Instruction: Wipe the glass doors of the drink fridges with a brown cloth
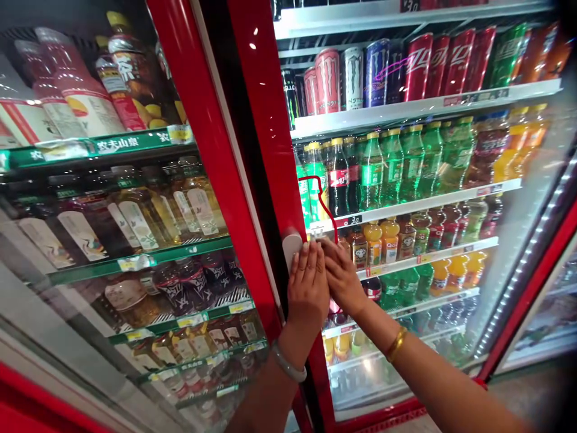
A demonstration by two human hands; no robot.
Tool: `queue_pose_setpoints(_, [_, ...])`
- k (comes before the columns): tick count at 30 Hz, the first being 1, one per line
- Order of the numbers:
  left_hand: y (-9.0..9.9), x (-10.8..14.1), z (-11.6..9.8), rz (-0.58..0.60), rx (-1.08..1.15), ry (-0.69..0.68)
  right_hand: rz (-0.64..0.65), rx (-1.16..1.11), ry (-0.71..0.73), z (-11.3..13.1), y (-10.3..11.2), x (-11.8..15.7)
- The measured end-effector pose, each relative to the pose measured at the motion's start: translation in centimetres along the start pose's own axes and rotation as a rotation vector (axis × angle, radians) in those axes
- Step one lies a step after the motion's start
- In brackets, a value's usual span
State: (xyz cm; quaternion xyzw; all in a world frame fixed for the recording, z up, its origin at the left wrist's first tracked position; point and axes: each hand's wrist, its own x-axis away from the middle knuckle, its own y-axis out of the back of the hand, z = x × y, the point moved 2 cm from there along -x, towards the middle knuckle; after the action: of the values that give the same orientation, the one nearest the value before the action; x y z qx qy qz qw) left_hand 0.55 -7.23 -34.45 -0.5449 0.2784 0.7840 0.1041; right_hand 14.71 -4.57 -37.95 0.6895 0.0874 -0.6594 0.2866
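My left hand point(309, 285) lies flat with its fingers stretched upward, on the red door frame point(265, 120) and the edge of the glass. Beside it, my right hand point(346, 276) touches the left one, its fingers bent slightly and directed up and left over the glass. Just above the fingertips a small pale fitting point(317, 232) shows in part; the hands cover whatever is below it. A rounded grey piece point(293, 245) sits on the frame left of my fingers. No object is visible in either palm.
Behind the right glass door, lit shelves point(424, 204) hold cans point(418, 67) and bottles point(372, 168). A second cooler at the left has green-edged shelves point(148, 261) of bottles. A dark gap point(246, 132) separates the two red frames. Another glass-fronted unit point(541, 319) stands at the right.
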Motion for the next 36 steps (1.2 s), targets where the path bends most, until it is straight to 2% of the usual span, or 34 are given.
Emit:
queue_pose_setpoints(2, [0.0,0.7,0.9,0.004,-0.029,-0.015,-0.027,0.021,0.059,0.0,0.5,2.1])
queue_pose_setpoints(4, [-0.2,1.1,1.6,0.013,-0.044,-0.055,-0.100,0.069,0.082,-0.2,1.5,1.9])
queue_pose_setpoints(6, [-0.4,1.0,2.0,0.017,-0.044,-0.067,-0.211,0.112,0.037,-0.3,2.6,-1.0])
queue_pose_setpoints(8, [-0.5,0.5,2.4,0.025,-0.035,-0.034,-0.323,0.102,-0.036,-0.1,3.0,-5.0])
queue_pose_setpoints(10, [-0.6,0.1,2.7,0.027,-0.027,0.030,-0.370,0.087,-0.031,0.7,2.5,-8.2])
queue_pose_setpoints(11, [-0.6,-0.1,2.8,0.027,-0.024,0.057,-0.361,0.081,-0.003,1.1,2.1,-8.9])
queue_pose_setpoints(13, [-0.6,-0.2,2.9,0.025,-0.023,0.097,-0.289,0.056,0.075,2.0,1.1,-8.2])
queue_pose_setpoints(16, [-0.6,0.1,2.9,0.023,-0.005,0.130,-0.173,-0.022,0.166,2.9,0.1,-3.7])
queue_pose_setpoints(18, [-0.7,0.3,2.8,0.005,0.044,0.159,-0.158,-0.038,0.170,3.1,0.2,-1.1])
queue_pose_setpoints(20, [-0.7,0.3,2.6,-0.018,0.111,0.178,-0.169,-0.014,0.116,3.2,0.7,-0.9])
queue_pose_setpoints(22, [-0.7,0.2,2.6,-0.040,0.176,0.181,-0.186,0.011,0.012,3.2,1.2,-3.3])
queue_pose_setpoints(25, [-0.8,0.1,2.9,-0.054,0.254,0.170,-0.213,0.026,-0.140,3.2,1.6,-8.9])
queue_pose_setpoints(27, [-0.7,0.3,3.0,-0.049,0.275,0.158,-0.189,0.019,-0.095,3.4,1.4,-11.2])
queue_pose_setpoints(28, [-0.7,0.4,2.9,-0.043,0.274,0.157,-0.171,0.011,-0.053,3.6,1.1,-11.4])
queue_pose_setpoints(30, [-0.4,0.8,2.8,-0.025,0.253,0.171,-0.150,0.001,0.007,4.0,0.6,-10.0])
queue_pose_setpoints(34, [0.0,1.9,2.1,0.017,0.181,0.207,-0.183,-0.008,0.033,4.4,0.2,-4.6])
queue_pose_setpoints(36, [0.1,2.4,1.9,0.033,0.152,0.223,-0.211,-0.020,0.046,4.3,0.4,-4.1])
